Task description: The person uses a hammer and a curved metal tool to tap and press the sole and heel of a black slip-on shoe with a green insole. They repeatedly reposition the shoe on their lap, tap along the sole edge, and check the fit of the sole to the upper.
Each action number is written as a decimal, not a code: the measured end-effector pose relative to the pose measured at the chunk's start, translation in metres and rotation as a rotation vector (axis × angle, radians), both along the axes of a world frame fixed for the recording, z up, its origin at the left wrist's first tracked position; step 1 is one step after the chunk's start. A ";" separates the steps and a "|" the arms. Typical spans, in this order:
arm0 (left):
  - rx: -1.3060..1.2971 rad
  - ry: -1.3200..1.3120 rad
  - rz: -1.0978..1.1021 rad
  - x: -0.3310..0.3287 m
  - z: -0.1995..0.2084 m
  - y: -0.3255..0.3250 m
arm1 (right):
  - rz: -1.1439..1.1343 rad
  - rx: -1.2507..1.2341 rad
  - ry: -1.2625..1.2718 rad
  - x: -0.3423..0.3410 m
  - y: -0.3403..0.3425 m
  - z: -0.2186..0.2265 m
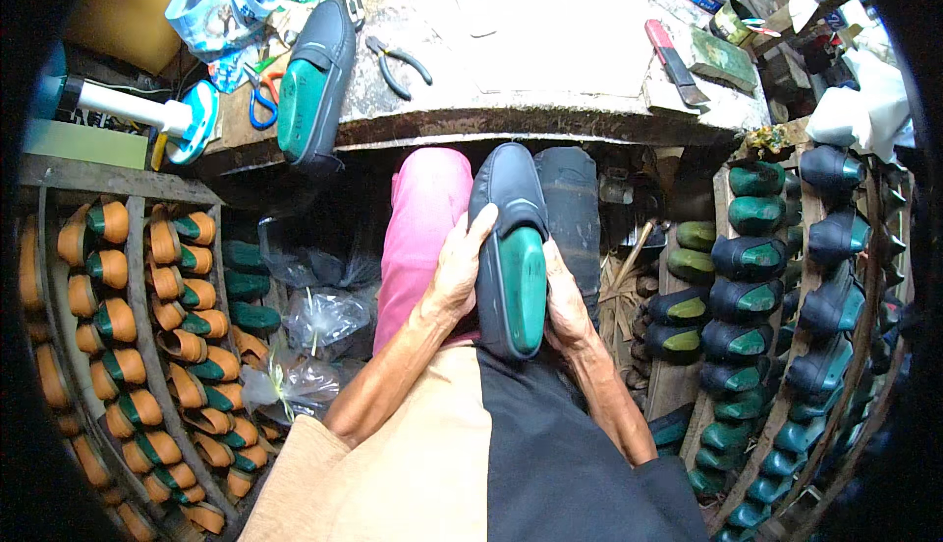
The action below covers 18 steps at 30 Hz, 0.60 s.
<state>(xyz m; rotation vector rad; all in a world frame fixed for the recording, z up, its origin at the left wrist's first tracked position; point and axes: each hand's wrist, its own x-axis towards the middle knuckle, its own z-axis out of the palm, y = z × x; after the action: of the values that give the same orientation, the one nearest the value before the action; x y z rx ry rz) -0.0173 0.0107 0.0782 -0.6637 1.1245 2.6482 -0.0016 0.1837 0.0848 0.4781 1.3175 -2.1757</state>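
A dark loafer [509,184] with a green shoe last [523,287] inside it is held upright over my lap, toe pointing away from me. My left hand [460,262] grips its left side, thumb along the upper's edge. On the opposite side my right hand [567,301] is closed against the shoe, its fingers partly hidden beneath. A matching dark loafer [324,61], also on a green last, lies at the left of the workbench with its heel toward me. Beside that shoe are pliers [398,66] with dark handles and scissors [263,98] with orange and blue handles.
The worn workbench [550,71] spans the far side. A red-handled knife [676,63] and a green block [722,59] lie at its right. Racks of tan shoes [118,311] stand left, dark shoes on lasts [742,297] right. Clear plastic bags [324,318] sit by my left leg.
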 end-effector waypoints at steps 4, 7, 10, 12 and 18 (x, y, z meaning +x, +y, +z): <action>0.224 -0.214 0.029 0.003 -0.003 -0.011 | 0.122 0.008 0.119 -0.002 -0.001 0.023; 0.252 -0.302 0.016 0.001 -0.001 -0.015 | 0.126 -0.004 0.086 -0.010 -0.004 0.029; 0.281 -0.323 0.043 -0.003 0.005 -0.015 | 0.086 -0.004 -0.026 -0.019 -0.007 0.028; 0.260 -0.308 0.058 -0.001 0.014 -0.015 | 0.106 0.013 -0.019 -0.027 -0.010 0.025; 0.109 -0.168 -0.006 0.044 0.076 -0.028 | 0.191 0.049 0.055 -0.041 -0.011 0.032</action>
<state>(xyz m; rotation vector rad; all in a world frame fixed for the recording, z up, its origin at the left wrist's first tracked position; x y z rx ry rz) 0.0270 -0.0177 0.1546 -0.8411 0.9284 2.5704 -0.0423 0.1730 0.1166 0.2996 1.3892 -2.0161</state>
